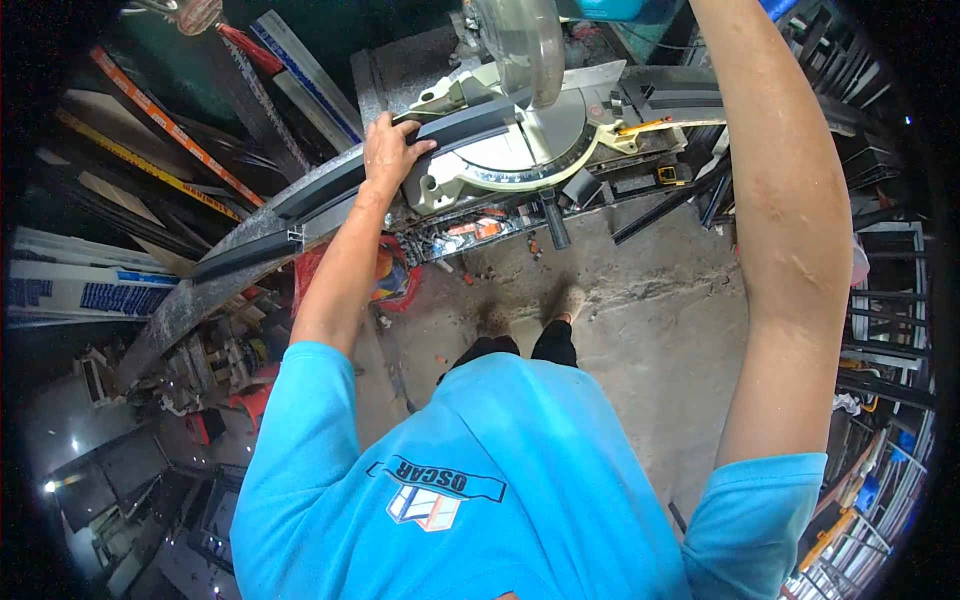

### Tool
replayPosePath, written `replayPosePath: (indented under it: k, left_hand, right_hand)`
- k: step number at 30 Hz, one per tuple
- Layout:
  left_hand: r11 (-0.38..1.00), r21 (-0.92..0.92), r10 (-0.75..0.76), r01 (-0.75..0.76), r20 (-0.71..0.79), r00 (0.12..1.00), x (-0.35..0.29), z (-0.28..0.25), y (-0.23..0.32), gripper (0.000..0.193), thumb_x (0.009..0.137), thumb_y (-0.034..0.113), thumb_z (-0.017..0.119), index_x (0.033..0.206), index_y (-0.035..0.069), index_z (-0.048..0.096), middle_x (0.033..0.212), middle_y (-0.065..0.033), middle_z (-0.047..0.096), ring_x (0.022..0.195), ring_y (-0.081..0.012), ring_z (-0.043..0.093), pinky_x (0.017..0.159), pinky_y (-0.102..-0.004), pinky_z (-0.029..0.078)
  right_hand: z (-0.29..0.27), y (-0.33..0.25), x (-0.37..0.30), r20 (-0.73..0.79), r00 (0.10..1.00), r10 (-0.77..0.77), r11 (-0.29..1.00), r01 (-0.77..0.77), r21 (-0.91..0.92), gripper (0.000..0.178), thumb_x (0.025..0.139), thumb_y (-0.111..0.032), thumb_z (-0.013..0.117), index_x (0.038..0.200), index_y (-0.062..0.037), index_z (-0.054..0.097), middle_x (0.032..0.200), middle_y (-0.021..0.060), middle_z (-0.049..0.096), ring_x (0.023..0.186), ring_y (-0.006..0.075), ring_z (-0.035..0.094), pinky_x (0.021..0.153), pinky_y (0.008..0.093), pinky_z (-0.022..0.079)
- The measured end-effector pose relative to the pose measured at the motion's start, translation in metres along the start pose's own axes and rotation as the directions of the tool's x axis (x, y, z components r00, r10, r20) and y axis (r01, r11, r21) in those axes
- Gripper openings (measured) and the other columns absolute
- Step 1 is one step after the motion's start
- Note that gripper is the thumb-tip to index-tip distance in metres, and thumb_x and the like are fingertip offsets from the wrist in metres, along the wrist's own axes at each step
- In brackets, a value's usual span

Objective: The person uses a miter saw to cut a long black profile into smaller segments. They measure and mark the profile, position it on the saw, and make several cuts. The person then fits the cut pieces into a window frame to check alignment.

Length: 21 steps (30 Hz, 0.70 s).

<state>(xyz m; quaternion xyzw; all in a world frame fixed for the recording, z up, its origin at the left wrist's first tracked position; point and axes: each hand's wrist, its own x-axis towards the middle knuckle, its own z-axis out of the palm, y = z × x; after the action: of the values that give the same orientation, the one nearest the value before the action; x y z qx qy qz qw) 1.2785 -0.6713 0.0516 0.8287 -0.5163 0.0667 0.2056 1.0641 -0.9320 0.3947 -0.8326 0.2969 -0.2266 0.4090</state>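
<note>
My left hand (388, 150) presses down on a long dark metal profile (300, 200) that lies across the pale table of a mitre saw (530, 140). The profile runs from lower left up to the saw's round blade guard (520, 45). My right arm (790, 200) reaches up past the top edge of the picture near the saw's blue motor housing (620, 10). The right hand itself is out of view.
Stacks of long profiles (170, 130) lean at the upper left. More dark bars and racks (880, 280) stand at the right. A rough concrete floor (640, 300) lies below, with my feet (530, 315) on it. Red clutter (390, 270) sits under the saw bench.
</note>
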Motion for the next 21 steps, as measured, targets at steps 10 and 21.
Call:
replayPosePath:
  k: [10,21]
  left_hand:
    - [0.999,0.035,0.02,-0.019,-0.024,1.0,0.002,-0.001,0.002,0.047,0.068,0.04,0.09,0.105,0.012,0.081,0.111,-0.0185,0.062,0.104,-0.0386,0.058,0.091,-0.0456,0.05]
    - [0.998,0.068,0.004,-0.006,0.036,0.999,0.006,-0.002,0.003,0.048,0.069,0.041,0.09,0.105,0.01,0.08,0.106,-0.018,0.062,0.103,-0.0386,0.057,0.09,-0.046,0.049]
  right_hand:
    - [-0.002,-0.002,-0.009,0.01,1.0,0.002,0.999,-0.002,0.039,0.074,0.105,-0.061,0.033,0.102,0.0026,0.069,0.087,0.0178,0.066,0.062,0.0279,0.064,0.056,0.0392,0.056]
    - [-0.006,-0.002,-0.017,0.015,1.0,-0.016,0.996,0.015,0.09,0.07,0.106,-0.06,0.035,0.102,0.0016,0.069,0.084,0.0162,0.065,0.061,0.0269,0.063,0.055,0.0387,0.056]
